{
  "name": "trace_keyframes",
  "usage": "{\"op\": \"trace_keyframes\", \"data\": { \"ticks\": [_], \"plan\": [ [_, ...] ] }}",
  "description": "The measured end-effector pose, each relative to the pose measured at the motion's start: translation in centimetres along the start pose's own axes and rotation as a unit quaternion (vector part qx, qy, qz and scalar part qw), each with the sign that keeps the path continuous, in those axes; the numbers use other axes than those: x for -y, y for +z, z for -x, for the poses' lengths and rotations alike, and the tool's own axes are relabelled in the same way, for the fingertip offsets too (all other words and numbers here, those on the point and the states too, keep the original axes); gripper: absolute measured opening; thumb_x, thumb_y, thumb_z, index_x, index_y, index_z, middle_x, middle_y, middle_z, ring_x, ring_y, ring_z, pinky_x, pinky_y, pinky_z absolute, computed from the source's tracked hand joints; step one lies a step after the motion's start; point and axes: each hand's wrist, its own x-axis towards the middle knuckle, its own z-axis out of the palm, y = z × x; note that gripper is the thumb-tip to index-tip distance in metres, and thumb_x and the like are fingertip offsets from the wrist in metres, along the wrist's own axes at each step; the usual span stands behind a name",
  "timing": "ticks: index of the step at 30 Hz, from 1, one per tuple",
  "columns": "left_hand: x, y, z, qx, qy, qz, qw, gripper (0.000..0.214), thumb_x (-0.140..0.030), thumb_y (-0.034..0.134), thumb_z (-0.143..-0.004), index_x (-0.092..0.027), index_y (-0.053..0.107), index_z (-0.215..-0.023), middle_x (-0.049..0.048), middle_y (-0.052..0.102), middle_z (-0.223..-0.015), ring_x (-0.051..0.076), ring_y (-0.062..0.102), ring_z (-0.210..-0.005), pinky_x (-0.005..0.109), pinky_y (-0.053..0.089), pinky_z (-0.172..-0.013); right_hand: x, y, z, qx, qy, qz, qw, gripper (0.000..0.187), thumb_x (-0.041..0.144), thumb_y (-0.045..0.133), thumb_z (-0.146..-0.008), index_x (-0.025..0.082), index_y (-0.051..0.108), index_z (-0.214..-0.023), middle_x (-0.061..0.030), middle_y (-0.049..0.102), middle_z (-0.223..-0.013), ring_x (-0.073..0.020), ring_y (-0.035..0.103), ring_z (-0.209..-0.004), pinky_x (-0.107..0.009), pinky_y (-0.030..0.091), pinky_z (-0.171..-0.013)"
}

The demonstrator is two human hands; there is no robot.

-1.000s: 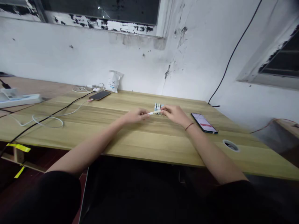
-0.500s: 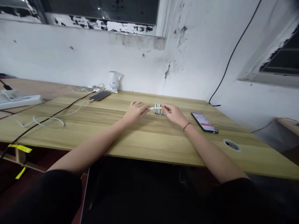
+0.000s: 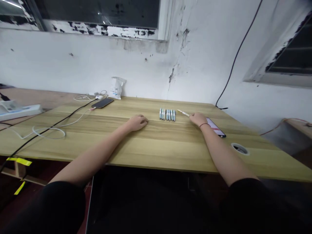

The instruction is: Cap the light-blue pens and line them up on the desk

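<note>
My right hand (image 3: pixel 198 119), a cord around its wrist, is closed on the end of a slim pale pen (image 3: pixel 183 112). The pen points left and slightly away from me, and its far tip looks yellowish. Left of that tip, several short pens (image 3: pixel 167 114) in light blue and white lie side by side in a row on the wooden table (image 3: pixel 156 148). My left hand (image 3: pixel 137 123) rests on the tabletop left of the row, apart from it. Its fingers are loosely bent, and I see nothing in them.
A phone (image 3: pixel 216 128) with its screen lit lies partly behind my right wrist. A ringed cable hole (image 3: pixel 240 149) is near the right front. At the back left are a dark phone (image 3: pixel 102 103), a white packet (image 3: pixel 117 88), white cables (image 3: pixel 50 128) and a power strip (image 3: pixel 20 112).
My hands have moved apart. The right one has carried the pen rightward, away from the row, while the left has let go and drawn back to the left onto the table.
</note>
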Motion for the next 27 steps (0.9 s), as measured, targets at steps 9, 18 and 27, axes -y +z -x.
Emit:
{"op": "trace_keyframes", "data": {
  "ticks": [9,18,27],
  "plan": [
    [-0.4,-0.4,0.2,0.025,0.025,-0.012,0.999,0.034,-0.032,0.044,-0.087,-0.018,0.065,-0.110,0.0073,0.061,-0.114,0.018,0.055,-0.107,0.029,0.040,-0.097,2.1,-0.2,1.1,0.086,-0.120,0.068,0.987,0.040,0.039,0.045,-0.082,0.009,0.069,-0.093,-0.0195,0.069,-0.091,-0.0260,0.064,-0.082,-0.030,0.043,-0.068],
    [-0.5,-0.5,0.3,0.037,0.022,-0.009,0.999,0.034,-0.032,0.043,-0.088,-0.019,0.063,-0.113,0.0077,0.059,-0.116,0.018,0.054,-0.109,0.029,0.039,-0.098,4.6,-0.4,3.4,0.075,-0.153,0.085,0.982,0.040,0.036,0.037,-0.086,0.012,0.069,-0.090,-0.0195,0.068,-0.097,-0.0269,0.063,-0.085,-0.030,0.041,-0.066],
    [-0.8,0.0,0.3,0.011,0.035,-0.012,0.999,0.031,-0.032,0.043,-0.089,-0.018,0.065,-0.105,0.0078,0.062,-0.108,0.018,0.056,-0.102,0.028,0.041,-0.092,6.8,-1.0,5.7,0.014,-0.256,0.064,0.964,0.036,0.028,0.037,-0.085,0.014,0.067,-0.071,-0.0109,0.067,-0.073,-0.0162,0.054,-0.060,-0.026,0.027,-0.052]
  ]
}}
